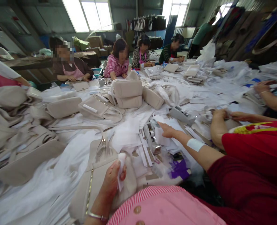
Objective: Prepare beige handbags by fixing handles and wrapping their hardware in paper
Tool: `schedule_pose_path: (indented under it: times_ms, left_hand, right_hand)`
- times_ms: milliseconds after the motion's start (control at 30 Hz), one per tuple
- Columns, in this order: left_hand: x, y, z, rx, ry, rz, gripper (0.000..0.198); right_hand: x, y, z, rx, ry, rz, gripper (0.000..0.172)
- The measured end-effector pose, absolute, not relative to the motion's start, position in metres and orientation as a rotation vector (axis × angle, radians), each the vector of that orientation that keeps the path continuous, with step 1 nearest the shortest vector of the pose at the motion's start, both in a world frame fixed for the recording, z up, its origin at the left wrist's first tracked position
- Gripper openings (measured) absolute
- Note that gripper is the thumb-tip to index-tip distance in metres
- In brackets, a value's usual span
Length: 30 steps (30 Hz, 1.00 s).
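Note:
Low in the middle, my left hand (112,176) is closed around a folded white strip (121,167), which sticks up between thumb and fingers. Under that hand lies a beige handbag (101,172) with a gold-coloured zip and a strap. My right hand (167,129) reaches forward to a grey tape dispenser (150,134), its fingers pressed together at the far end. Whatever is at those fingertips is too small to make out. A white patch (195,144) is stuck on my right forearm. White paper strips (145,150) lie beside the dispenser.
Beige bags (127,93) are heaped across the table on white wrapping sheets (58,175). A second dispenser (180,115) stands further right. A co-worker in a red top (253,150) works close on my right. Several people sit along the far side. Purple film (179,168) lies near the edge.

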State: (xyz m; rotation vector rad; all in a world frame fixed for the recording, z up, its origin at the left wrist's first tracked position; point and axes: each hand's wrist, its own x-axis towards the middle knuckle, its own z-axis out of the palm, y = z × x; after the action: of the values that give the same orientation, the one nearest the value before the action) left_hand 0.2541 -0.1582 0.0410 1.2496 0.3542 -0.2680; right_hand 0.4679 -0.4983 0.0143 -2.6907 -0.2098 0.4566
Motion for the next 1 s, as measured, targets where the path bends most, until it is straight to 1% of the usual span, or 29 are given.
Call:
schedule_pose_path:
  times_ms: [33,100,167,200,267,367,400,433,500,600,733,833,867,933,1000]
  left_hand:
    - [0.254,-0.159,0.041,1.263,0.347,-0.275,0.040]
    - [0.255,-0.160,0.042,1.284,0.338,-0.283,0.040]
    - [0.255,-0.159,0.043,1.293,0.358,-0.287,0.041]
    - [0.255,-0.158,0.043,1.286,0.377,-0.285,0.041]
    - [0.255,-0.156,0.041,1.251,0.423,-0.265,0.042]
    - [0.255,-0.153,0.037,1.203,0.473,-0.228,0.046]
    - [0.255,-0.153,0.036,1.197,0.478,-0.228,0.047]
    - [0.255,-0.152,0.035,1.193,0.478,-0.233,0.047]
    - [0.256,-0.151,0.034,1.188,0.468,-0.244,0.047]
    - [0.258,-0.151,0.035,1.199,0.467,-0.241,0.046]
    - [0.262,-0.151,0.039,1.283,0.483,-0.252,0.041]
    - [0.264,-0.151,0.041,1.375,0.494,-0.233,0.042]
    - [0.265,-0.150,0.041,1.406,0.499,-0.226,0.042]
    - [0.266,-0.148,0.041,1.470,0.509,-0.203,0.044]
    - [0.267,-0.146,0.039,1.540,0.505,-0.173,0.047]
  right_hand:
    - [0.471,-0.498,0.009,-2.690,-0.192,0.491,0.099]
    - [0.476,-0.495,0.002,-2.670,-0.166,0.526,0.101]
    - [0.481,-0.494,0.000,-2.624,-0.157,0.524,0.096]
    - [0.485,-0.496,0.003,-2.592,-0.159,0.517,0.091]
    - [0.494,-0.506,0.013,-2.510,-0.177,0.510,0.072]
    - [0.512,-0.525,0.040,-2.365,-0.199,0.504,0.036]
    - [0.518,-0.529,0.050,-2.321,-0.195,0.489,0.028]
    - [0.525,-0.530,0.060,-2.284,-0.181,0.458,0.024]
    - [0.538,-0.521,0.075,-2.230,-0.132,0.347,0.026]
    - [0.555,-0.481,0.081,-2.223,-0.053,0.184,0.036]
    - [0.560,-0.399,0.056,-2.376,0.020,0.132,0.050]
    - [0.543,-0.343,0.028,-2.512,-0.045,0.197,0.056]
    - [0.536,-0.329,0.020,-2.542,-0.119,0.246,0.053]
    - [0.521,-0.307,0.011,-2.576,-0.272,0.365,0.040]
    - [0.508,-0.297,0.012,-2.592,-0.380,0.413,0.031]
